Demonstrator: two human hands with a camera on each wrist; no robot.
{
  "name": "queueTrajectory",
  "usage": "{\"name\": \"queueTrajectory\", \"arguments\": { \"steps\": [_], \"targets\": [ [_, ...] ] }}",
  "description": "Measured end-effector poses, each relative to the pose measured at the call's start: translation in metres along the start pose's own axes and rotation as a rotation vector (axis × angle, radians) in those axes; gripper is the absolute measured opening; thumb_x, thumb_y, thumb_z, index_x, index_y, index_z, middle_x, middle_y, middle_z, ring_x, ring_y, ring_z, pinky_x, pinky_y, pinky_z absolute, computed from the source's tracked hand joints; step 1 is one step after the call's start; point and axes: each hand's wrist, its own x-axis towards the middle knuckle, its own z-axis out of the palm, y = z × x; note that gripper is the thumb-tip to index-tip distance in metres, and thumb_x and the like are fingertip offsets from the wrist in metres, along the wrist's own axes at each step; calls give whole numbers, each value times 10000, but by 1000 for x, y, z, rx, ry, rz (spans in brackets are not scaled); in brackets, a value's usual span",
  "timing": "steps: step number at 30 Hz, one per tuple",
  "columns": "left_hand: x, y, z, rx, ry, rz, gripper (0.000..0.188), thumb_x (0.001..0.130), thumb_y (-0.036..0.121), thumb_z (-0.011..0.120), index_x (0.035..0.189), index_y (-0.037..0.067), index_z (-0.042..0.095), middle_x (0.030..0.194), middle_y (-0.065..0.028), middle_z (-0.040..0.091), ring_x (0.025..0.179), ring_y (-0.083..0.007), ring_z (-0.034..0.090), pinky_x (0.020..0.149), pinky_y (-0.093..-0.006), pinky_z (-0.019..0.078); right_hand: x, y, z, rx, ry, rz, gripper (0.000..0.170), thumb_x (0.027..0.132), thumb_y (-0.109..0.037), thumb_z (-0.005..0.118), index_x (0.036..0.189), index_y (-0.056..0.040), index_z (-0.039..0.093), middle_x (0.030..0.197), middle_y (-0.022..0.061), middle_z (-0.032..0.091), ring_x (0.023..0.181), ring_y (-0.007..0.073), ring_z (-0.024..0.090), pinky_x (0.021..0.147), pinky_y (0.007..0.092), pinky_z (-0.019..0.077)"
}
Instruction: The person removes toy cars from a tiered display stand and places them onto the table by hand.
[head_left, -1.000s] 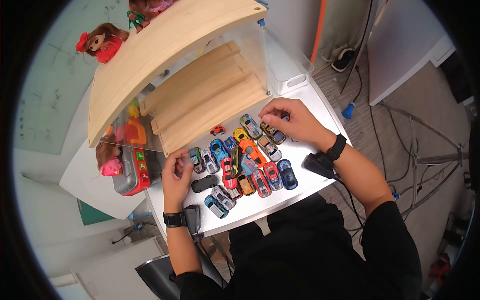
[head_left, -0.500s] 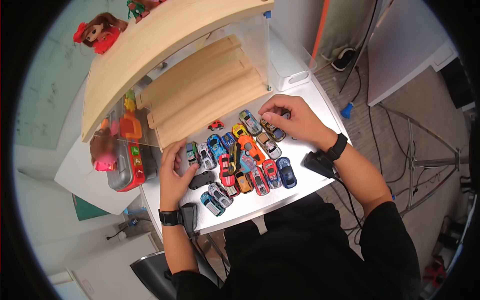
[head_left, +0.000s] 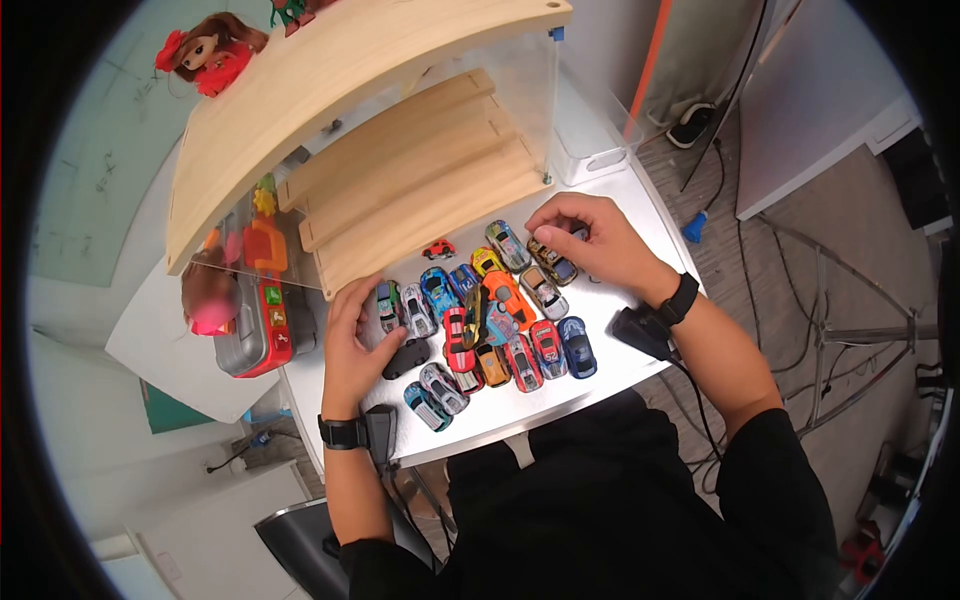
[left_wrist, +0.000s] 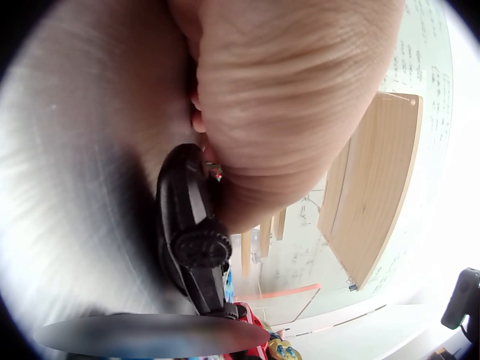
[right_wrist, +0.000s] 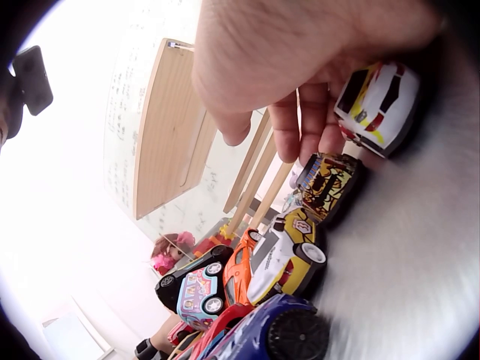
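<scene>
Several toy cars, among them an orange one [head_left: 507,299] and a red one [head_left: 460,340], stand close together on the silvery table [head_left: 500,415]. At their left edge rests my left hand [head_left: 350,350], fingers extended beside a green car [head_left: 388,307], thumb by a black car [head_left: 406,359]. In the left wrist view, the black car [left_wrist: 191,225] is right by that hand [left_wrist: 285,97]. My right hand [head_left: 600,245] lies at the back right, fingers loosely bent. The right wrist view has a white car [right_wrist: 384,105] under its palm [right_wrist: 277,52] and a black-and-gold car [right_wrist: 330,184] near its fingertips.
Behind the cars stands a wooden case with steps [head_left: 420,180], a curved top [head_left: 330,90] and clear sides. A clear bin [head_left: 590,150] is at the back right. A grey-and-red toy case [head_left: 262,335] and dolls [head_left: 212,55] are on the left.
My left hand has moved forward along the cars' left side, its fingers now straighter and its thumb close to the black car. My right hand has hardly moved. The head view has shifted slightly.
</scene>
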Motion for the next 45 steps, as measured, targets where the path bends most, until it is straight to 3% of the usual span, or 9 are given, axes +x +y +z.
{"name": "queueTrajectory", "arguments": {
  "steps": [4,8,11,14,16,17,25,33,45],
  "targets": [
    [0,-3,2,3,-5,49,800,665,41,850,1425,99,605,1315,-38,584,1071,-166,543,907,-265,433,0,0,1,0,12,-61,226,966,-230,748,1049,-20,763,846,19,703,748,86,589,698,255,496],
    [0,-7,3,-5,-3,54,814,639,-1,863,1403,94,598,1312,-69,579,1217,-211,549,990,-286,434,0,0,2,-9,11,-23,233,963,-228,749,1058,-16,759,853,18,715,744,77,572,697,249,493],
    [2,-8,2,36,25,97,787,651,7,868,1384,97,598,1285,-56,583,1120,-192,557,943,-280,445,1,4,1,-10,15,-14,237,963,-226,748,1066,-13,759,852,18,718,743,75,567,695,249,492],
    [0,-5,3,16,49,5,761,670,31,880,1373,105,599,1154,-23,577,969,-158,524,846,-269,442,1,6,2,-13,3,-13,226,963,-212,744,1065,-11,759,866,17,720,751,74,567,702,250,489],
    [-1,-4,1,9,38,-56,754,657,56,901,1348,110,607,1122,-69,615,947,-227,560,797,-334,487,1,9,3,8,28,-33,213,965,-198,739,1069,-13,758,889,22,723,761,73,570,719,250,489],
    [-2,-11,4,-55,65,9,752,703,19,874,1395,125,598,977,23,487,856,-117,444,748,-251,394,0,7,3,2,20,0,211,968,-187,732,1081,-10,756,907,25,722,767,72,571,732,250,489],
    [-3,-11,4,-71,91,7,705,767,-4,817,1419,127,587,982,21,490,858,-117,443,768,-242,394,1,9,3,11,3,18,216,973,-189,725,1082,-5,750,905,16,718,777,70,576,738,246,492],
    [-3,-7,0,-137,60,15,666,763,-61,713,1394,117,593,1170,-9,600,886,-107,482,767,-240,401,1,12,1,-5,4,10,206,987,-179,707,1091,-4,740,900,17,716,799,67,586,745,241,487],
    [-2,-8,1,-142,81,51,674,733,-22,799,1371,90,609,1241,-15,577,842,-108,501,741,-244,399,1,9,3,62,17,26,207,986,-186,715,1084,-6,746,920,11,723,790,61,573,743,239,488]
  ]
}}
